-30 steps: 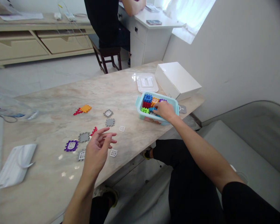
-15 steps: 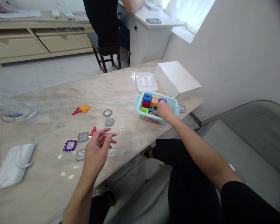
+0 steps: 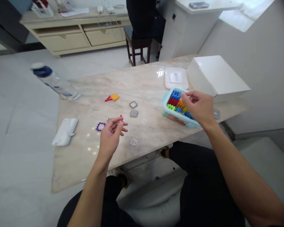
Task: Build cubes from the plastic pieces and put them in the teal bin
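Observation:
My right hand (image 3: 201, 107) hovers above the right part of a light-blue plastic tub (image 3: 165, 107), its thumb and fingertips drawn together. Whatever they may pinch is hidden by the fingers. Notched building pieces in blue (image 3: 176, 94), red, orange and green fill the tub. Over the table, my left hand (image 3: 110, 134) is open with its fingers apart and slightly curled. A purple notched piece with a white window (image 3: 100, 126) lies just left of it, and a red piece (image 3: 121, 117) shows beyond its fingertips. To its right are white window inserts (image 3: 133, 142) and a grey square piece (image 3: 133, 113).
A clear lid (image 3: 176, 78) and a white box (image 3: 223, 74) lie behind the tub. An orange piece (image 3: 115, 97) touches a red one farther back. At the left are a water bottle (image 3: 59, 85) and a white packet (image 3: 65, 131). Another person sits on a dark stool (image 3: 142, 44) beyond.
My right hand has lifted out from among the pieces in the tub and now hangs above it. The view has swung left, bringing the whole bottle into sight. My left hand stays open.

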The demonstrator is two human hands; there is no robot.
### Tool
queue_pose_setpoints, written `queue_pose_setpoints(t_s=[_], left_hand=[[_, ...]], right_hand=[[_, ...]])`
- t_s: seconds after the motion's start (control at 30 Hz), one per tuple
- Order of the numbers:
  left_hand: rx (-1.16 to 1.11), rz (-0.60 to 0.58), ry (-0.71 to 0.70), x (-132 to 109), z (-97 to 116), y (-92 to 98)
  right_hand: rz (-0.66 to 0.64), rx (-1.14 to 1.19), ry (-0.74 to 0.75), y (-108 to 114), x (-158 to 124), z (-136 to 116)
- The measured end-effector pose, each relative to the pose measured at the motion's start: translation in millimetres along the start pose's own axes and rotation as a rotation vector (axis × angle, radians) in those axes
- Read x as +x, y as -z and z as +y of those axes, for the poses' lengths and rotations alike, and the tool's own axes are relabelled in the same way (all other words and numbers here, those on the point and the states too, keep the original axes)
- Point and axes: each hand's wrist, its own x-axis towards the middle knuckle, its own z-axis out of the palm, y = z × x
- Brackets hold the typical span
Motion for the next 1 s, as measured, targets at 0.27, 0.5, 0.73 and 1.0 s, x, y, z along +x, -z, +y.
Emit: queue_pose_setpoints(t_s=[0.27,0.5,0.73,1.0], left_hand=[[-0.045,0.129,0.05,-17,-16,49.8],[-0.084,0.152,0.039,-31,-20,80.7],[-0.17,0.177,0.017,-35,-15,102.1],[-0.198,0.189,0.01,-38,-13,116.7]], right_hand=[[-0.379,0.012,0.206,-77,-23,-70],[-0.661,-0.268,0.215,-156,-29,-77],[-0.783,-0.409,0.226,-208,-40,-87],[-0.803,-0.454,0.162,-226,-45,-95]])
